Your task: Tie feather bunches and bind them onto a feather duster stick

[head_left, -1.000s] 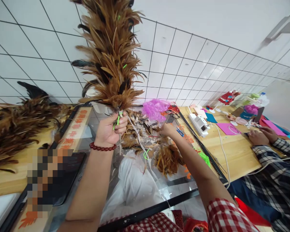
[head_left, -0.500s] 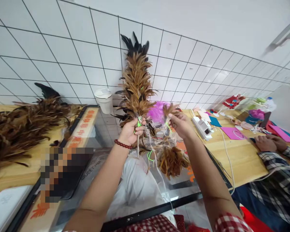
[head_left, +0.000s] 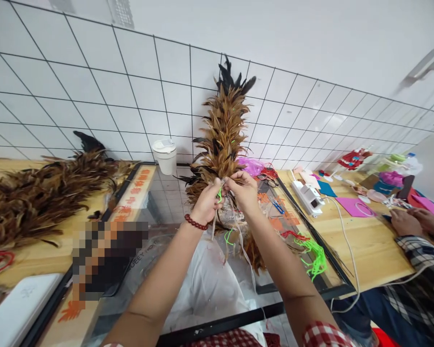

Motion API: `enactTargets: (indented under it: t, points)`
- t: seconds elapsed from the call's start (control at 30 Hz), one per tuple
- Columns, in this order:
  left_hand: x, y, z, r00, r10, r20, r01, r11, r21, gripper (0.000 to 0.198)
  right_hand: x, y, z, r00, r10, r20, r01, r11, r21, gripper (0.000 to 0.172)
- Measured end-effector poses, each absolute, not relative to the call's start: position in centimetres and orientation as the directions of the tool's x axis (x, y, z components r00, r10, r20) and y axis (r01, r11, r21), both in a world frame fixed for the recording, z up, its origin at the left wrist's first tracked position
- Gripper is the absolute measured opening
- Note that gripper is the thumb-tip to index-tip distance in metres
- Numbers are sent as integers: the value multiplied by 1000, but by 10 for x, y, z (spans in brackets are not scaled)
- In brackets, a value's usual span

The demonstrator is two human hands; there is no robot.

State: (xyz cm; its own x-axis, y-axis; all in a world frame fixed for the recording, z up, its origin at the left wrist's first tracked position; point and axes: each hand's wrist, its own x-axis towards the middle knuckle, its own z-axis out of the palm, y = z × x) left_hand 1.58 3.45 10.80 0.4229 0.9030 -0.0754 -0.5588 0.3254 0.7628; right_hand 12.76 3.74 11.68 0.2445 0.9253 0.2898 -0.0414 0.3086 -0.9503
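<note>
Now I see my left hand (head_left: 207, 205) closed around the thin stick at the base of a feather duster (head_left: 222, 137), which stands upright in front of the white tiled wall (head_left: 94, 91). Its feathers are brown and glossy, layered like scales, and the tip is made of black pointed feathers. A bit of bright green string (head_left: 220, 195) shows between my left fingers. My right hand (head_left: 243, 189) is just beside the left one, touching it, with the fingertips pinched together at the same base of the duster; what exactly they pinch I cannot tell, it is too small. A dark red bead bracelet (head_left: 196, 222) sits on my left wrist. Under the hands lie loose brown feathers (head_left: 255, 250) and a soft white plastic bag (head_left: 206, 284) on a glass tabletop with a black frame (head_left: 217, 327). To the left, on the wooden table (head_left: 369, 246), rests a big fluffy heap of finished dusters (head_left: 43, 193). A white paper cup (head_left: 165, 155) with a lid stands near the wall. To the right are green threads (head_left: 313, 255), a white power strip (head_left: 305, 195) and pink felt sheets (head_left: 350, 206). Another person's hands (head_left: 410, 221), with checked sleeves, rest at the far right edge.
</note>
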Motion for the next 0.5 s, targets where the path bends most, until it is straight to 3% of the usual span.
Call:
enactTargets:
  t: [0.17,0.33,0.5]
  points:
    - [16,34,106,402,915,-31,-577,280,767,44,130,30,110,245,911,333,-14,346,-938,35]
    - [14,35,105,379,925,6,-591,238,771,44,137,22,99,-5,997,71,-182,69,-981,40]
    - [15,33,103,400,916,37,-516,192,835,40,139,23,102,166,955,246,-65,259,-964,29]
